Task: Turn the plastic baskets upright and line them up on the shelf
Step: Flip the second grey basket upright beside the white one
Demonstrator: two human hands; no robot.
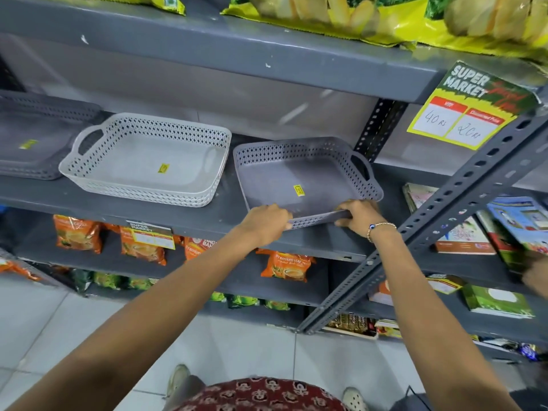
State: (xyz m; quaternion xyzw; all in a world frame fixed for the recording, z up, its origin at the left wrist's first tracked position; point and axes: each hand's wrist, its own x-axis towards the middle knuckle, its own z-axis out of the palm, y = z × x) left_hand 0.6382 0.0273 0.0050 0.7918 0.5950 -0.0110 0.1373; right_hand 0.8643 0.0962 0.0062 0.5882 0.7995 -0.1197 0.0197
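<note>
A grey plastic basket point(299, 176) sits upright at the right end of the grey metal shelf point(184, 215), its near rim sticking out over the shelf edge. My left hand point(268, 222) and my right hand point(360, 216) both grip that near rim. To its left stands a white perforated basket point(142, 161), upright, with a yellow sticker inside. At the far left edge of the view lies another grey basket point(32, 137), partly cut off.
A slotted metal upright point(444, 209) crosses diagonally just right of my right arm. A yellow price sign point(462, 111) hangs from the shelf above. Orange packets point(284, 265) fill the shelf below, and books point(462, 232) stand to the right.
</note>
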